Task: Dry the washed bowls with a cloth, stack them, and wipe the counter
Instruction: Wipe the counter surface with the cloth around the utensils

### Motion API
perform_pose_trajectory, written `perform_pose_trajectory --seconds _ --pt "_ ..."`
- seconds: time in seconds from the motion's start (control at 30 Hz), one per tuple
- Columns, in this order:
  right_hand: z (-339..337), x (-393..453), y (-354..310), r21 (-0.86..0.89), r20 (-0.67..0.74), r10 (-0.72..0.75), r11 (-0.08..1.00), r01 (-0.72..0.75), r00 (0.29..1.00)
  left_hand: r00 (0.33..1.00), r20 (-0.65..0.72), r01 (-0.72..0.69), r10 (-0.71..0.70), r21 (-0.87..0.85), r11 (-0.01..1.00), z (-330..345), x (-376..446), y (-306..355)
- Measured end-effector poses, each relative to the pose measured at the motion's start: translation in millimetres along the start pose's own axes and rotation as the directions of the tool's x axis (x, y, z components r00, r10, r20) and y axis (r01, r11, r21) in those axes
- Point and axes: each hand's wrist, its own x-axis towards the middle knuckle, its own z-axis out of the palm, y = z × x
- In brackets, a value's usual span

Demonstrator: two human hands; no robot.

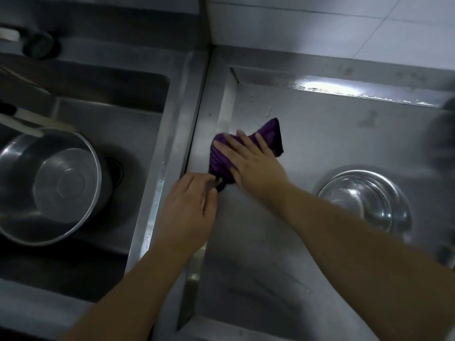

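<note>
Fingers [229, 146] flat on unlabelled purple cloth [269, 134]

A single wide-angle view from a head-worn camera, looking steeply down from close above a steel counter [307, 148]. Both forearms enter from six o'clock. A sink [138, 124] fills nine o'clock, a tiled wall [344, 28] runs along twelve to one o'clock. Straight edges bow near the frame's borders.

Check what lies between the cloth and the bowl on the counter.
Only bare steel counter lies between the cloth and the bowl; the right forearm passes just below, in the head view.
</note>
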Motion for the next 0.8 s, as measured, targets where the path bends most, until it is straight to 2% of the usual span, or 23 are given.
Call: perform_pose_trajectory --seconds 0.07,0.2,0.3,0.4,0.47,0.5,0.53,0.6,0.63,0.67,0.7,0.73,0.77,0.8 --pt "-7 23 20 0.016 -0.041 0.060 0.998 -0.059 0.997 1.000 -0.007 0.015 -0.015 -0.002 1.000 1 0 1" --pt "-31 60 69 0.054 -0.088 0.310 0.951 -0.306 0.947 1.000 0.000 0.023 -0.023 0.023 0.999 5 -1 9" --pt "-43 49 88 0.075 -0.115 0.452 0.892 -0.446 0.885 1.000 0.013 0.011 -0.011 0.003 1.000 13 -1 17" --pt "-46 0 114 0.102 -0.179 0.603 0.797 -0.595 0.777 0.999 0.045 -0.022 0.023 -0.031 0.999 25 -1 30" --pt "-46 -41 141 0.154 -0.198 0.748 0.662 -0.734 0.633 0.996 0.085 -0.037 0.040 -0.037 0.999 34 0 39" --pt "-47 -62 156 0.197 -0.200 0.833 0.550 -0.812 0.515 0.994 0.101 -0.047 0.050 -0.039 0.998 38 0 44" --pt "-49 -79 169 0.256 -0.195 0.910 0.407 -0.877 0.366 0.992 0.109 -0.058 0.063 -0.047 0.997 41 -1 49" --pt "-54 -94 190 0.369 -0.170 0.982 0.137 -0.919 0.078 0.991 0.101 -0.080 0.087 -0.071 0.994 46 -3 57" --pt "-54 -92 193 0.396 -0.158 0.987 0.059 -0.916 -0.005 0.991 0.098 -0.081 0.089 -0.078 0.994 47 -5 60" --pt "-55 -85 192 0.403 -0.151 0.988 0.040 -0.914 -0.024 0.991 0.100 -0.077 0.085 -0.084 0.993 48 -7 63" --pt "-54 -76 187 0.390 -0.155 0.988 0.082 -0.917 0.022 0.991 0.104 -0.070 0.079 -0.089 0.994 49 -8 64" --pt "-53 -67 178 0.355 -0.170 0.975 0.195 -0.914 0.142 0.991 0.111 -0.067 0.076 -0.088 0.994 51 -10 65" --pt "-50 -59 168 0.295 -0.198 0.924 0.375 -0.879 0.327 0.989 0.121 -0.069 0.079 -0.082 0.994 52 -10 65" --pt "-48 -53 159 0.220 -0.212 0.814 0.579 -0.785 0.541 0.987 0.135 -0.072 0.081 -0.075 0.995 54 -10 66"
